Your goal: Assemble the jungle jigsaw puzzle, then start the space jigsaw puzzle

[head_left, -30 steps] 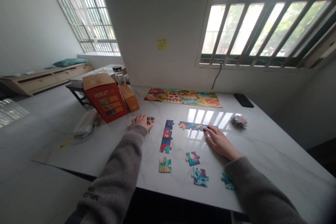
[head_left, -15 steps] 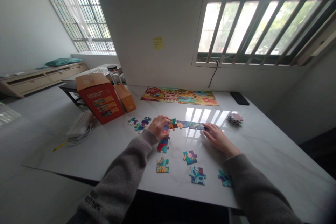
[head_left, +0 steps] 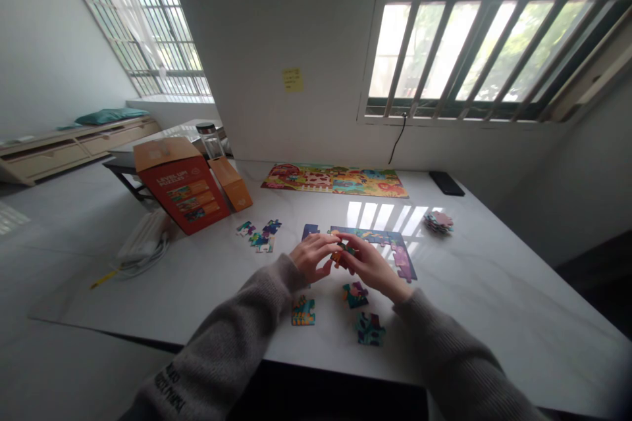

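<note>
My left hand [head_left: 311, 258] and my right hand [head_left: 371, 264] meet above the table, their fingertips pinching a small multicoloured jigsaw piece [head_left: 342, 251] between them. Just beyond my hands lies a joined strip of puzzle pieces [head_left: 368, 235], which turns toward me at its right end in a purple section [head_left: 403, 262]. Close below my hands are loose pieces: a teal and yellow one [head_left: 303, 311], a teal and pink one [head_left: 355, 295] and a blue-green one [head_left: 370, 330]. A small blue piece [head_left: 310, 231] shows beyond my left hand.
A finished farm-and-animals puzzle [head_left: 334, 181] lies at the far edge of the white marble table [head_left: 494, 289]. Nearby are a red-orange puzzle box [head_left: 180, 187], its orange flap [head_left: 230, 184], a loose piece cluster [head_left: 257, 235], a stack of pieces [head_left: 438, 222], and a black phone [head_left: 446, 183].
My hands have come together over the middle of the table, pinching a piece. The strip now has a purple section at its right end. The view has shifted slightly left.
</note>
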A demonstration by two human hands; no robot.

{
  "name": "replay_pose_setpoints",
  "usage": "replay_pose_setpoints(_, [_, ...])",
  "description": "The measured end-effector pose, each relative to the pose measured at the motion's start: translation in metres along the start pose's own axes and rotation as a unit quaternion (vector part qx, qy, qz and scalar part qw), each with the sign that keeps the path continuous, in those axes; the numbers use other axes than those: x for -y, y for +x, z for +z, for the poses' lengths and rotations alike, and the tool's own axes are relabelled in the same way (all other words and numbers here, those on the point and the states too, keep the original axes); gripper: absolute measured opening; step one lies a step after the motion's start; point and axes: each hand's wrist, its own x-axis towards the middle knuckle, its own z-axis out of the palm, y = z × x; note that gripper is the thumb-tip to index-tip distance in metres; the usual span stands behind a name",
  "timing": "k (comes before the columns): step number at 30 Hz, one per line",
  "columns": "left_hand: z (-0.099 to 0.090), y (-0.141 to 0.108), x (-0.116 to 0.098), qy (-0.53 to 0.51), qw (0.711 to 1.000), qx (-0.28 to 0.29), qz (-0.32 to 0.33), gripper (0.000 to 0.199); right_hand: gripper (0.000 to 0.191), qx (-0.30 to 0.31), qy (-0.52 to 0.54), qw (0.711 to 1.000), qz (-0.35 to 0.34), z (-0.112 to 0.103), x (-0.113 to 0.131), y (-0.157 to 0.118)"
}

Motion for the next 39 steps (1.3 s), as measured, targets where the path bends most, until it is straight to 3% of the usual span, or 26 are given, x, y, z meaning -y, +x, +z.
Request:
replay_pose_setpoints(4, [0.001, 0.004, -0.005, -0.106, 0.985, -0.065, -0.119, 0.036, 0.034, -0.095, 0.145, 0.984, 0.030, 0.002, -0.003, 0.001])
replay_pose_setpoints(9, [0.006, 0.005, -0.007, -0.257, 0.926, -0.056, -0.271, 0.021, 0.040, -0.127, 0.160, 0.979, 0.015, 0.008, -0.002, -0.003])
replay_pose_setpoints(13, [0.008, 0.006, -0.001, -0.378, 0.851, -0.115, -0.347, 0.034, 0.039, -0.072, 0.049, 0.996, 0.009, 0.007, 0.001, -0.009])
replay_pose_setpoints(16, [0.004, 0.005, -0.002, -0.436, 0.812, -0.080, -0.379, 0.040, 0.036, -0.090, -0.092, 0.991, -0.030, -0.004, 0.002, -0.011])
replay_pose_setpoints(18, [-0.001, 0.005, -0.007, -0.424, 0.831, 0.001, -0.361, 0.036, 0.033, -0.128, -0.140, 0.980, -0.054, -0.014, 0.001, -0.010])
replay_pose_setpoints(22, [-0.006, 0.004, -0.022, -0.352, 0.897, 0.174, -0.206, 0.021, 0.027, -0.160, -0.161, 0.972, -0.062, -0.029, -0.004, -0.008])
replay_pose_setpoints(26, [0.000, -0.002, -0.026, -0.317, 0.905, 0.250, -0.137, 0.012, 0.024, -0.173, -0.190, 0.965, -0.059, -0.034, -0.009, -0.007])
replay_pose_setpoints(30, [0.010, -0.008, -0.026, -0.288, 0.916, 0.253, -0.118, 0.008, 0.021, -0.171, -0.220, 0.958, -0.061, -0.035, -0.009, -0.007])
replay_pose_setpoints(34, [0.005, -0.004, -0.026, -0.279, 0.928, 0.227, -0.096, 0.012, 0.019, -0.169, -0.234, 0.955, -0.061, -0.036, -0.007, -0.008])
replay_pose_setpoints(39, [-0.018, 0.002, -0.011, -0.198, 0.955, 0.064, -0.211, 0.017, 0.016, -0.164, -0.251, 0.952, -0.067, -0.039, -0.012, -0.009])
